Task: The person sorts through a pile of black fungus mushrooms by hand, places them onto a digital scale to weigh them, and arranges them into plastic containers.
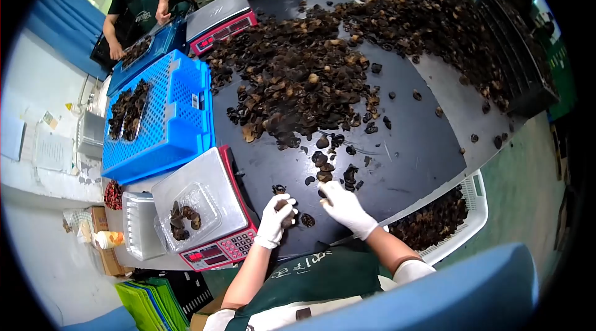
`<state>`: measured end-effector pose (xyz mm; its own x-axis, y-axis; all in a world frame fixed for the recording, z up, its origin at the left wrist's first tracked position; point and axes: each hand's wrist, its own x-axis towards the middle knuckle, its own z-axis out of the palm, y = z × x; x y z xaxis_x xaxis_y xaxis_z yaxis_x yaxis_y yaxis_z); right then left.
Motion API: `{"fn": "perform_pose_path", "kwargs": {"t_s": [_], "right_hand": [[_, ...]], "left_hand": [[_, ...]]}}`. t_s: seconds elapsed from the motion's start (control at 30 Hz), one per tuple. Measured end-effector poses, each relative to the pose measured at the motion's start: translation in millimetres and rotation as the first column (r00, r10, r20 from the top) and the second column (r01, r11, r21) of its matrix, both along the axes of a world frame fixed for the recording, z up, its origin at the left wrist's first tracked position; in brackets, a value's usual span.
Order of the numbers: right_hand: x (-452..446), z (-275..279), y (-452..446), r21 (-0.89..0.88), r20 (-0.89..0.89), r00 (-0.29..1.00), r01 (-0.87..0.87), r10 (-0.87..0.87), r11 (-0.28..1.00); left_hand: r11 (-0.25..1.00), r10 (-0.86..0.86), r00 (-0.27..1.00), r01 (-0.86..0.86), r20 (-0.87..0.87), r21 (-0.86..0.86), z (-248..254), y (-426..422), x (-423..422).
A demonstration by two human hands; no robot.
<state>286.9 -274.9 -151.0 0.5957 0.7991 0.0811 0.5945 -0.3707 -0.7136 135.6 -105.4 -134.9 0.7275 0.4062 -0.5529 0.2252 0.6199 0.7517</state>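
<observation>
At the near edge of the table (410,163), the left hand (274,222), white-gloved, is curled around a few dark pieces (287,212). That clutch looks loose to me, with bits showing at the fingertips, so one could slip out if the wrist turned quickly. The right hand (349,208), at about three o'clock from it, has its fingers low and drawn together beside the string of loose pieces (324,176); whether they pinch one, I cannot tell. A stray piece (307,220) lies between the hands — a sleeve or palm could brush it away.

Toward nine o'clock sits the scale (211,166), bearing a clear tray (214,197) with a small clump inside. The left forearm is close to its keypad, and a careless elbow might press a key or nudge the reading. The tray looks thin and light; a hurried drop could tip it or scatter pieces over the plate.

At ten to eleven o'clock, the blue crate (192,113) carries filled trays, open-topped as far as I can see — a bump would spill them. The great heap (298,70) spreads at twelve, its ragged front liable to slide if pulled from low down. The white basket (479,213) waits at three, beneath the table's edge, where stragglers could fall.
</observation>
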Motion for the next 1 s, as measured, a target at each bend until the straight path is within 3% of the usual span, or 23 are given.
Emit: {"fn": "perform_pose_path", "kwargs": {"t_s": [0.07, 0.1, 0.13, 0.2, 0.27, 0.33, 0.4, 0.43, 0.47, 0.5, 0.53, 0.6, 0.73, 0.8, 0.9, 1.0], "right_hand": [[-6.3, -13.7, 1.2, -0.077, 0.063, 0.990, -0.121, 0.126, 0.990], [-6.4, -8.3, -0.5, -0.099, 0.001, 0.986, -0.166, 0.167, 0.981], [-7.5, -8.6, -3.7, 0.010, -0.044, 0.985, -0.166, 0.167, 0.986], [-6.8, 5.8, -16.6, 0.059, -0.272, 0.960, -0.056, 0.070, 0.997], [7.7, 14.2, -29.3, 0.073, -0.217, 0.976, 0.043, -0.026, 0.996], [29.6, 19.9, -37.4, 0.021, -0.291, 0.936, 0.213, -0.198, 0.977], [55.9, 16.9, -41.9, -0.063, -0.355, 0.890, 0.283, -0.286, 0.957], [65.3, 19.7, -38.4, -0.035, -0.278, 0.914, 0.298, -0.296, 0.954], [70.8, 22.5, -34.5, -0.008, -0.199, 0.931, 0.312, -0.308, 0.950], [74.6, 14.9, -31.1, 0.060, -0.078, 0.957, 0.283, -0.278, 0.957], [77.2, 3.3, -26.4, 0.052, 0.078, 0.972, 0.218, -0.222, 0.975], [76.9, -6.5, -25.8, -0.182, -0.069, 0.993, 0.086, -0.100, 0.980], [79.1, -7.7, -36.5, 0.011, -0.079, 0.982, 0.174, -0.172, 0.985], [89.1, -10.6, -42.2, 0.177, -0.294, 0.928, 0.287, -0.227, 0.942], [111.3, -14.8, -59.3, 0.048, -0.566, 0.742, 0.466, -0.360, 0.884], [141.8, -26.5, -65.7, 0.271, -0.510, 0.788, 0.529, -0.346, 0.805]], "left_hand": [[0.972, 0.021, 0.997, -0.004, 0.071, -0.233, 5.9, 12.6, 11.7], [0.977, 0.015, 0.996, 0.003, 0.083, -0.215, 7.7, 14.2, 19.8], [0.980, 0.006, 0.996, 0.013, 0.094, -0.197, 9.1, 16.2, 28.9], [0.982, -0.105, 0.992, 0.092, 0.069, 0.164, 6.4, 15.8, 54.0], [0.956, -0.204, 0.976, 0.216, -0.080, 0.198, 17.6, 16.3, 73.1], [0.881, -0.236, 0.970, 0.239, -0.059, 0.409, 19.6, 4.6, 97.9], [0.836, -0.280, 0.959, 0.271, -0.055, 0.476, 18.2, -2.7, 121.3], [0.790, -0.276, 0.959, 0.262, -0.060, 0.554, 16.3, -6.8, 134.9], [0.739, -0.273, 0.960, 0.251, -0.062, 0.625, 11.9, -9.9, 147.2], [0.431, -0.329, 0.944, 0.136, 0.014, 0.892, -16.9, -3.5, 160.1], [0.334, -0.355, 0.925, 0.258, -0.132, 0.906, -12.9, -2.2, 171.6], [0.088, -0.359, 0.918, 0.214, -0.169, 0.973, -10.2, -3.5, 193.9], [-0.126, -0.375, 0.838, 0.376, -0.395, 0.918, -13.8, -12.9, 207.3], [-0.209, -0.385, 0.794, 0.423, -0.472, 0.882, -20.2, -12.6, 203.7], [-0.087, -0.401, 0.848, 0.341, -0.346, 0.936, -22.3, -11.3, 190.8], [-0.008, -0.486, 0.852, 0.218, -0.194, 0.976, 1.7, -27.4, 171.8]]}}
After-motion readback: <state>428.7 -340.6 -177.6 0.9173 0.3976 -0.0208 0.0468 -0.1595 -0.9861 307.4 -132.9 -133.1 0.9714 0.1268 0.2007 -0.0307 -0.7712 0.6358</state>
